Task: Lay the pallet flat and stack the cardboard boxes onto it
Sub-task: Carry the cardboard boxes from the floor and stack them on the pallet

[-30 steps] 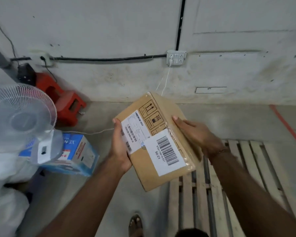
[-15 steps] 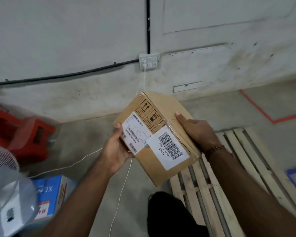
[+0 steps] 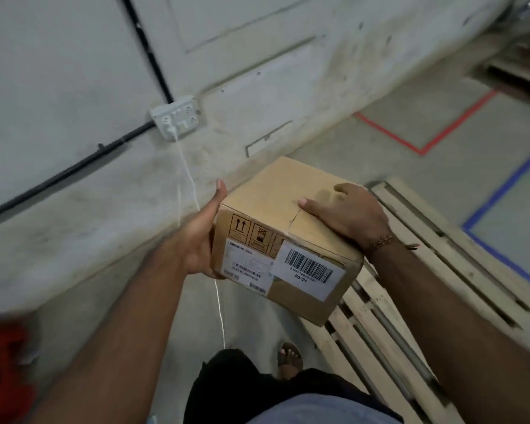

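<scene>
A brown cardboard box [image 3: 276, 209] with a barcode label and a shipping label on its near side is held in the air between both hands. My left hand [image 3: 201, 240] presses flat against its left side. My right hand [image 3: 349, 214] lies on its top, fingers spread over the taped seam. Under and to the right of the box, a bare wooden pallet [image 3: 416, 301] lies flat on the concrete floor; the box hangs over its near left corner.
A concrete wall runs along the left with a socket box [image 3: 176, 119], a black conduit and a white cable [image 3: 218, 301] hanging to the floor. A red stool [image 3: 3, 362] shows at the bottom left. Red and blue floor tape lines lie beyond the pallet. My sandalled foot [image 3: 289, 358] stands beside the pallet.
The view has swung right, so the fan and blue box are gone from sight. The box has turned from tilted on edge to level, and my right hand now rests on its top.
</scene>
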`<move>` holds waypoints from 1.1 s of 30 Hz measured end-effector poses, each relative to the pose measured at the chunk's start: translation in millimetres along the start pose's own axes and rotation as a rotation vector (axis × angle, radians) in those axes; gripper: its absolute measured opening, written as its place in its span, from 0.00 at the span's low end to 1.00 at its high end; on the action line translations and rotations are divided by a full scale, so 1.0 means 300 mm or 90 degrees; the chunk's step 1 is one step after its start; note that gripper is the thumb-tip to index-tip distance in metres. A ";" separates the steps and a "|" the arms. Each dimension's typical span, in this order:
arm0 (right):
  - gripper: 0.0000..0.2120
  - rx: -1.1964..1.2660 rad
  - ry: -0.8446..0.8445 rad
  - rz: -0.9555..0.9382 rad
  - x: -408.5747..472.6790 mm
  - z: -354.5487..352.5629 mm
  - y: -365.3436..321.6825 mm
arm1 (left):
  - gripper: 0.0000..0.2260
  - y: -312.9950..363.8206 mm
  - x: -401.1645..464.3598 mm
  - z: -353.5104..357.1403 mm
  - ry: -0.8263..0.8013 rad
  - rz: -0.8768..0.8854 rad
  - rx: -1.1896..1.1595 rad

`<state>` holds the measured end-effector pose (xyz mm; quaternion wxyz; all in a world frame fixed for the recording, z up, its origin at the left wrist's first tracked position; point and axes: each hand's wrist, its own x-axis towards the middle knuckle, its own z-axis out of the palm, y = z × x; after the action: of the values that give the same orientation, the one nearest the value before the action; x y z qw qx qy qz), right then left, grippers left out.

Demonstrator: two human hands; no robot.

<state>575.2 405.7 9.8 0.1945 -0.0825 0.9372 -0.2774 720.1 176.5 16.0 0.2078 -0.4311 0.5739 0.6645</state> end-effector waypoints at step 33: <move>0.25 1.037 0.274 0.296 0.443 0.890 0.881 | 0.25 -0.157 1.554 0.311 -0.337 0.076 0.240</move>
<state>551.5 460.7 -384.2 0.0635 0.3295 0.4566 -0.8240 472.5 174.4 -392.6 0.3867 -0.1631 0.6371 0.6465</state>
